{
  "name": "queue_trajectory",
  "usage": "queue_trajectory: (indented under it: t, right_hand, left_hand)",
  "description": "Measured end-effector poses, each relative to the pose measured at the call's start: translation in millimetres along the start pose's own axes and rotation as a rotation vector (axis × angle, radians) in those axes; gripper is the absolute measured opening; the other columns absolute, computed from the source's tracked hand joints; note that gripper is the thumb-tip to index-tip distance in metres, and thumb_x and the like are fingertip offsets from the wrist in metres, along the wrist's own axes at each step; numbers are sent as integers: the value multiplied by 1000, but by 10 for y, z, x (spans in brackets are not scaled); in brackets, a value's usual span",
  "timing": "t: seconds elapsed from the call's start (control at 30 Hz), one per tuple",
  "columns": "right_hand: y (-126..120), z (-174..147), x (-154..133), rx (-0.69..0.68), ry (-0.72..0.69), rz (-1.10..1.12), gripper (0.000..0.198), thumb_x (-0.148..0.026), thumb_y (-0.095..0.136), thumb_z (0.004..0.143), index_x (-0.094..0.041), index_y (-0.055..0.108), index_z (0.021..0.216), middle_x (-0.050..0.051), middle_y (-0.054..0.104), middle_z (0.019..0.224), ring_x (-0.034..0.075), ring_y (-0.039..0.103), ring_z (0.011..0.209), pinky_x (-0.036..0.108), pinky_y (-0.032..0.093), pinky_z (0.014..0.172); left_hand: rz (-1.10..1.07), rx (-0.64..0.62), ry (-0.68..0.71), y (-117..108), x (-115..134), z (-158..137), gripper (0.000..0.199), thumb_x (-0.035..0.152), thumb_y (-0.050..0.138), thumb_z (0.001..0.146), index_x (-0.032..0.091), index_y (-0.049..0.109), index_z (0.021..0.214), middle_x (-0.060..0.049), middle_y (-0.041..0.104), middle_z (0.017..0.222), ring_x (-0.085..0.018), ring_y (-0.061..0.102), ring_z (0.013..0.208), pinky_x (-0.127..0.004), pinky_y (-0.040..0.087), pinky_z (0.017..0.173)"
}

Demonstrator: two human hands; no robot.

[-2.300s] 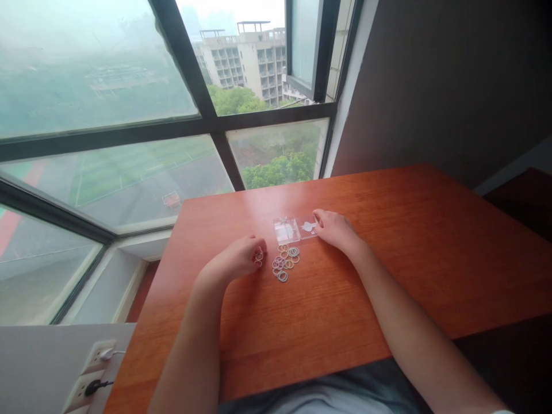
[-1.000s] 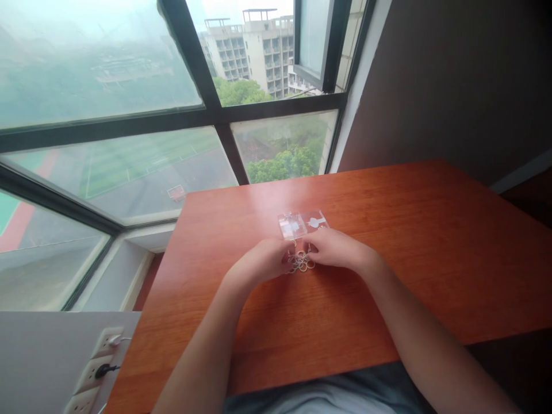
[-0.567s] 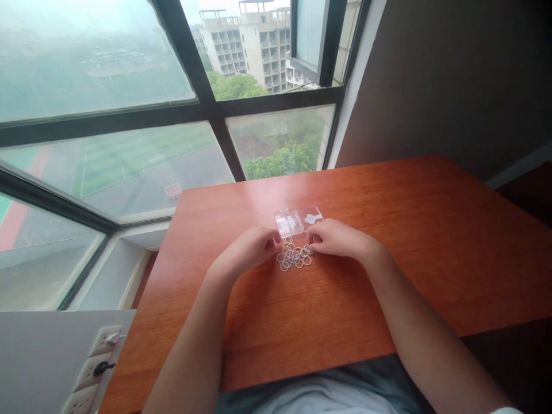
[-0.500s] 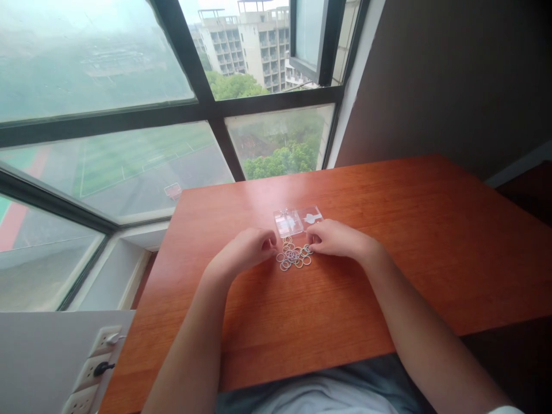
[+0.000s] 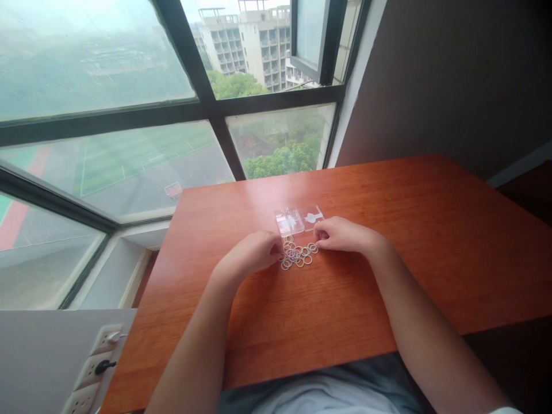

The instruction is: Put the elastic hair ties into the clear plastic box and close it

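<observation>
Small pale rings [image 5: 297, 253], several of them overlapping, lie in a loose pile on the table between my hands. My left hand [image 5: 264, 250] is at the pile's left edge, fingers curled and thumb and fingertips partly over a ring; what they pinch, if anything, is hidden. On the other side my right hand [image 5: 340, 234] is closed in a pinch, its fingertips at the edge of a ring [image 5: 314, 248] on the pile's right. Just behind the pile rests an open clear plastic box [image 5: 290, 222], with its lid [image 5: 311, 218] folded out to the right, a white mark on it.
The reddish-brown wooden table [image 5: 388, 287] reaches far to the right. Dark-framed windows [image 5: 276, 102] stand behind and left of it. Wall sockets [image 5: 95, 371] with plugs are at the lower left, beside the table edge.
My left hand has shifted right onto the pile's left edge. My right hand has moved slightly right, and the rings by its fingertips spread a little that way.
</observation>
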State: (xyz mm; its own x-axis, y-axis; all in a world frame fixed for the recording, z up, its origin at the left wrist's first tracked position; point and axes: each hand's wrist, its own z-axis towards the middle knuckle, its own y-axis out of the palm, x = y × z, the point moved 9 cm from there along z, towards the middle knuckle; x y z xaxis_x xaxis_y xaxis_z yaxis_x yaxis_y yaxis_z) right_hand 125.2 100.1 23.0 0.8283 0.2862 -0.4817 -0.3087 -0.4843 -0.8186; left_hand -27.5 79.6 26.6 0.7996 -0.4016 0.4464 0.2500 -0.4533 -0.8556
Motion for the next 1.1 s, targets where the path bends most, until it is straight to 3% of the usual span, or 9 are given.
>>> queue_trajectory:
  t: [0.5,0.67,0.83,1.1]
  right_hand:
    - [40,45,22,-12,-23,20,9,-16,56,72,-19,65,72,2,69,78,15,59,71,23,38,59]
    - [35,43,5,-6,-34,36,11,-16,56,73,-19,66,76,2,69,79,15,59,71,23,37,59]
    - [12,51,0,26,-37,19,11,-16,55,74,-19,65,76,3,70,80,15,59,72,23,37,59]
    - [-25,98,-137,195,-104,-11,14,-18,55,80,-19,68,77,3,70,80,14,59,72,23,37,64]
  left_hand:
    - [161,25,-58,-42,40,-28,18,16,49,74,22,66,70,-1,69,76,-14,52,59,-26,30,54]
    - [204,22,-106,-93,-18,-58,14,23,54,77,22,67,71,-3,69,79,-16,56,64,-27,31,54]
    - [287,39,-175,-135,-73,-99,14,29,57,77,22,67,70,-5,70,81,-18,58,65,-27,33,55]
    - [332,32,-119,-81,91,-76,15,16,54,76,20,66,68,-7,70,77,-19,60,65,-27,35,56]
